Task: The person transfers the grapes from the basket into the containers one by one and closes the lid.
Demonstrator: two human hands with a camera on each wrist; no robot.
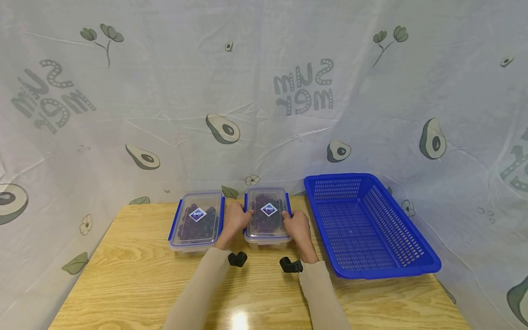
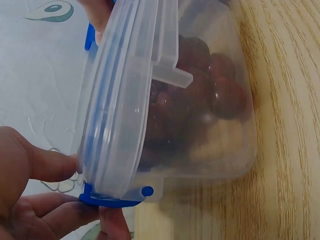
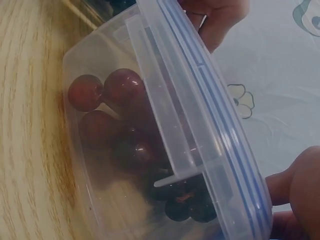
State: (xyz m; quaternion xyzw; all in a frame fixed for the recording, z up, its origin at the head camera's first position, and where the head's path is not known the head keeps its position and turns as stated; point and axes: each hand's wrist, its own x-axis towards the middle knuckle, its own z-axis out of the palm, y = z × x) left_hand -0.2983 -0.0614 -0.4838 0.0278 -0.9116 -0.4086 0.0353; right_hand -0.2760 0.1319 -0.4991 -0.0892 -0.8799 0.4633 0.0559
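A clear plastic food container [image 1: 269, 229] with a blue-edged lid and a diamond label sits on the table between both hands. Dark red grapes [image 2: 227, 97] show through its wall, and darker ones [image 3: 187, 200] lie among them. My left hand [image 1: 236, 217] grips its left side, thumb at the lid's edge and fingers around the blue latch [image 2: 112, 200]. On the opposite side, my right hand [image 1: 298, 225] holds the container with its thumb on the lid's edge; its other fingers are mostly hidden in the head view.
To the left stands a second lidded container [image 1: 198, 231] with grapes inside, close beside the left forearm. A blue plastic basket [image 1: 387, 273] with slotted walls occupies the right of the wooden table [image 1: 136, 284]. Behind hangs a white avocado-print cloth [image 1: 264, 87].
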